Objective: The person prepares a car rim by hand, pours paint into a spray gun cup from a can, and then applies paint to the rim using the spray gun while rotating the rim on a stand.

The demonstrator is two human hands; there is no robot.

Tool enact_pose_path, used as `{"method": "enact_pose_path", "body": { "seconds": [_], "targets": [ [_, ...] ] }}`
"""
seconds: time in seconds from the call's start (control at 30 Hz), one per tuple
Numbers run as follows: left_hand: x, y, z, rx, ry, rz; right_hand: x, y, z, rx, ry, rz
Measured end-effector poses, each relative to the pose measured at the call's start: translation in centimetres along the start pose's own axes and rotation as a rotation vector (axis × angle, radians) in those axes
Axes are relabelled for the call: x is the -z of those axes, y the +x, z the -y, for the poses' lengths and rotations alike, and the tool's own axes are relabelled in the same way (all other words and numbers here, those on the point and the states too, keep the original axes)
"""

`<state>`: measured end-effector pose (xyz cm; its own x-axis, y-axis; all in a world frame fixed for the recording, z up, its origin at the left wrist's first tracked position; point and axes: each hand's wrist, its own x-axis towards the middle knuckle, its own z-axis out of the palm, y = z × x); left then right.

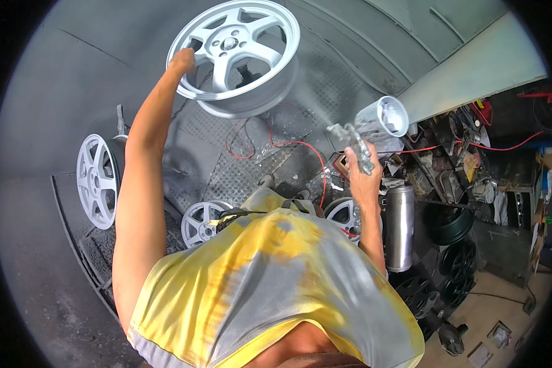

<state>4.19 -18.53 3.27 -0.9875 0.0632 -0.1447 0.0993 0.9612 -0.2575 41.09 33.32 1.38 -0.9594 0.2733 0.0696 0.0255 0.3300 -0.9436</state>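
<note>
A white alloy wheel rim (229, 43) with several spokes is raised ahead of me, tilted toward me. At its left edge, my left hand (182, 61) is closed on the outer lip, its fingertips partly hidden in the gap between spokes. My right hand (365, 168) is wrapped round a paint-crusted spray gun (357, 146), off to the right of the rim and apart from it. The gun's nozzle end points up and left toward the rim. A whitish paint cup (377, 119) sits at the gun, its round end facing me.
Another white rim (95, 181) stands at left; two more (196, 224) are low, near my body. A red hose (316, 153) crosses the metal floor. A silver cylinder (400, 230) stands by my right forearm. Cluttered shelving (454, 172) and dark rims (457, 260) fill the right.
</note>
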Motion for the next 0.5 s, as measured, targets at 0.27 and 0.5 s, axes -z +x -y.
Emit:
{"method": "enact_pose_path", "body": {
  "seconds": [0.27, 0.5],
  "targets": [
    [-0.6, 2.3, 2.5, -0.101, -0.031, -0.010, -4.0, -2.7, 2.5, -0.173, 0.114, 0.194],
    [0.2, 1.8, 4.2, -0.224, -0.063, -0.067, -4.2, 3.9, 6.1, -0.102, -0.054, -0.033]
  ]
}}
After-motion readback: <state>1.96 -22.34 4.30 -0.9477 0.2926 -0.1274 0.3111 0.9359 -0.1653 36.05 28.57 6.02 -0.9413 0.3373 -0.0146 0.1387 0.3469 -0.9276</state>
